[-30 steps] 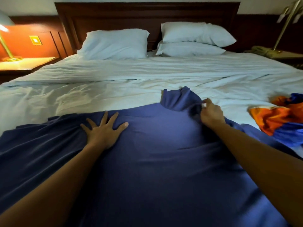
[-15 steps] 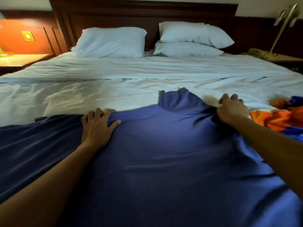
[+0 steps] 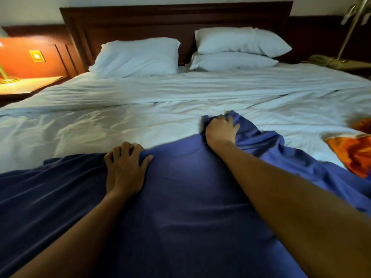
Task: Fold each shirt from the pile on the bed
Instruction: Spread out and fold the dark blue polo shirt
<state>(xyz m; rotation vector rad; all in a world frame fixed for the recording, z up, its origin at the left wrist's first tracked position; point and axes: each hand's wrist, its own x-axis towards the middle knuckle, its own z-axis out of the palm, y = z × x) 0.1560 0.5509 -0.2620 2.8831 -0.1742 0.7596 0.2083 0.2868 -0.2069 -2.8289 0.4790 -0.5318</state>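
Note:
A large blue shirt (image 3: 180,217) lies spread across the near part of the bed (image 3: 140,121). My left hand (image 3: 125,169) sits at the shirt's far edge on the left, fingers curled into the cloth at the shoulder. My right hand (image 3: 220,131) grips the bunched collar at the shirt's far end, fingers curled round the fabric. An orange and blue garment (image 3: 353,149) lies at the right edge of the bed, partly out of frame.
White rumpled sheets cover the bed beyond the shirt. Three white pillows (image 3: 136,57) lean against the dark wooden headboard (image 3: 176,21). A lit nightstand (image 3: 26,85) stands at the left. Another nightstand with a brass lamp (image 3: 349,33) stands at the right.
My right hand moved left from the shirt's right shoulder to the collar and bunched it. My left hand, flat a second ago, has curled its fingers into the left shoulder edge.

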